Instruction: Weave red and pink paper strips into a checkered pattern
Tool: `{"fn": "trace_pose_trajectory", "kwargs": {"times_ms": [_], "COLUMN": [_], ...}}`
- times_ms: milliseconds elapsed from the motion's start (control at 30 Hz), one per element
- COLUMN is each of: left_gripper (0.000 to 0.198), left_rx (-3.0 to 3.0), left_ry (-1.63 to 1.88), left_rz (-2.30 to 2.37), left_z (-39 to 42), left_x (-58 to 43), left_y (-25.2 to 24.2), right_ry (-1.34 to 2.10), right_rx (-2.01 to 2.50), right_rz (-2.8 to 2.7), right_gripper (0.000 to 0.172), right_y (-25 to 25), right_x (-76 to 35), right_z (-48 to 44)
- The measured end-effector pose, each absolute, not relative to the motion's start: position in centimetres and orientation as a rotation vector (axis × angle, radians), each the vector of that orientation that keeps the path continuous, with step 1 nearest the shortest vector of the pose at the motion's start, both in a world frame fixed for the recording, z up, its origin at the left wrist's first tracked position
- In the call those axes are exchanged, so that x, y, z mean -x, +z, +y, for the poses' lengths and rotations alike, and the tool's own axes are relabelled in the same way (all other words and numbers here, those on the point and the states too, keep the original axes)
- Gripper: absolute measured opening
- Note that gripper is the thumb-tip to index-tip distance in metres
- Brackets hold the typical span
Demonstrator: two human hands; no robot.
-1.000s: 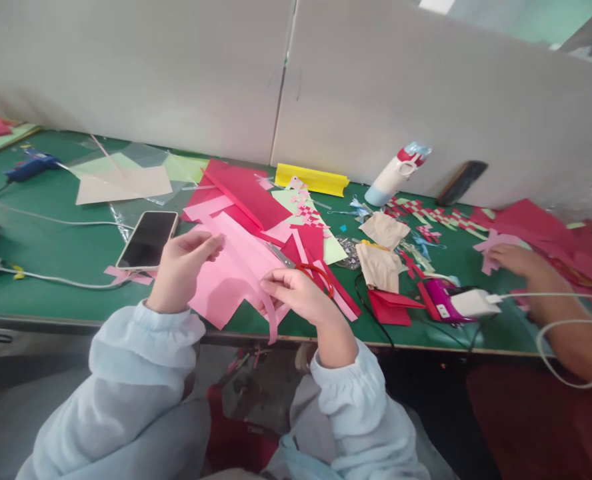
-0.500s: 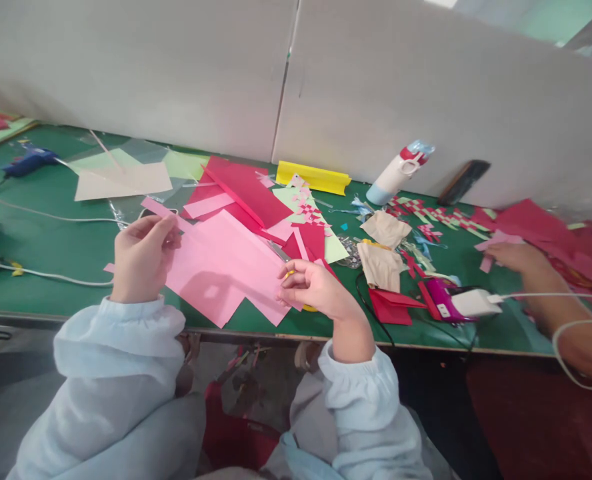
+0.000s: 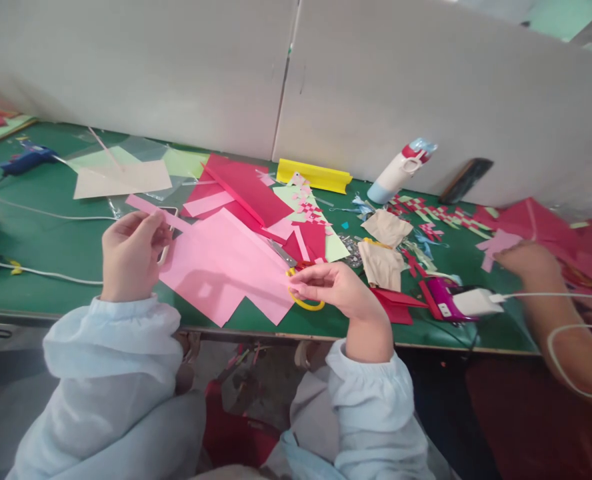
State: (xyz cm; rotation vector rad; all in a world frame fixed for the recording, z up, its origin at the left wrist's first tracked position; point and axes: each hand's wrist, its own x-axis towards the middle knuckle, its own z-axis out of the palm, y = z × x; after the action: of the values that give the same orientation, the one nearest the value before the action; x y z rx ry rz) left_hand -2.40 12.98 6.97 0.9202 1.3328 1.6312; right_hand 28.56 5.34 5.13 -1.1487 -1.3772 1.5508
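Observation:
My left hand [image 3: 131, 253] is closed on a long pink paper strip [image 3: 149, 209], held up over the left end of a big pink sheet [image 3: 226, 267] that lies on the green table [image 3: 56, 247]. My right hand [image 3: 339, 288] rests at the sheet's right edge. Its fingers are pressed together on the yellow handle loop of a pair of scissors [image 3: 303, 301], whose blade points up-left over the paper. A phone [image 3: 169, 215] lies mostly hidden behind my left hand and the strip.
Red and pink sheets [image 3: 246, 187], a yellow folded piece [image 3: 313, 177], a white bottle [image 3: 396, 173], beige cloth [image 3: 379, 263], a magenta device with a white charger [image 3: 469, 301] and cables lie about. A blue glue gun [image 3: 26, 159] sits far left. Another person's hand [image 3: 526, 259] works on pink paper at the right.
My left hand lifted the pink strip off the sheet and carried it left, over the phone. My right hand let go of the strip's other end and slid right onto the scissors' handle.

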Motion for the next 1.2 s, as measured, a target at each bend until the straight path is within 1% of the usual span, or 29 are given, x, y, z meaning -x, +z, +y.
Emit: {"fn": "trace_pose_trajectory", "kwargs": {"times_ms": [67, 133, 167, 267, 400, 467, 567, 700, 767, 933, 1200], "left_gripper": [0.014, 0.01, 0.01, 0.01, 0.017, 0.021, 0.025, 0.022, 0.019, 0.016, 0.013], "left_rx": [-0.98, -1.057, -1.099, -1.253, -1.477, -1.546, -1.568, -1.643, -1.692, -1.784, -1.742], "left_ry": [1.621, 1.598, 1.58, 1.46, 1.158, 1.058, 0.91, 0.798, 0.75, 0.666, 0.599], "left_rz": [1.393, 1.45, 1.473, 1.511, 1.377, 1.289, 1.166, 1.094, 1.079, 1.066, 1.043], "left_z": [12.9, 12.8, 12.7, 12.2, 11.0, 10.2, 9.2, 8.6, 8.5, 8.3, 8.1], "left_x": [2.3, 2.1, 1.9, 1.0, -1.2, -2.5, -3.9, -4.7, -4.7, -4.6, -4.5], "left_y": [6.9, 6.7, 6.6, 6.2, 5.6, 5.5, 5.6, 5.4, 5.3, 5.4, 5.4], "right_ry": [1.592, 1.61, 1.607, 1.558, 1.363, 1.289, 1.271, 1.253, 1.259, 1.241, 1.291], "right_rx": [1.1, 1.058, 1.05, 1.072, 1.06, 1.056, 1.114, 1.177, 1.194, 1.225, 1.174], "right_rz": [-1.37, -1.356, -1.345, -1.336, -1.427, -1.384, -1.276, -1.199, -1.216, -1.253, -1.22], "right_gripper": [0.035, 0.038, 0.037, 0.026, 0.019, 0.022, 0.023, 0.037, 0.04, 0.035, 0.026], "right_y": [5.2, 5.2, 5.2, 5.2, 5.3, 5.4, 5.2, 4.7, 4.6, 4.6, 4.7], "right_x": [-28.7, -28.8, -28.7, -28.1, -26.3, -25.2, -23.8, -22.8, -22.7, -22.7, -22.4], "right_z": [5.2, 5.2, 5.2, 5.5, 5.9, 6.0, 6.2, 6.6, 6.6, 6.5, 6.6]}}
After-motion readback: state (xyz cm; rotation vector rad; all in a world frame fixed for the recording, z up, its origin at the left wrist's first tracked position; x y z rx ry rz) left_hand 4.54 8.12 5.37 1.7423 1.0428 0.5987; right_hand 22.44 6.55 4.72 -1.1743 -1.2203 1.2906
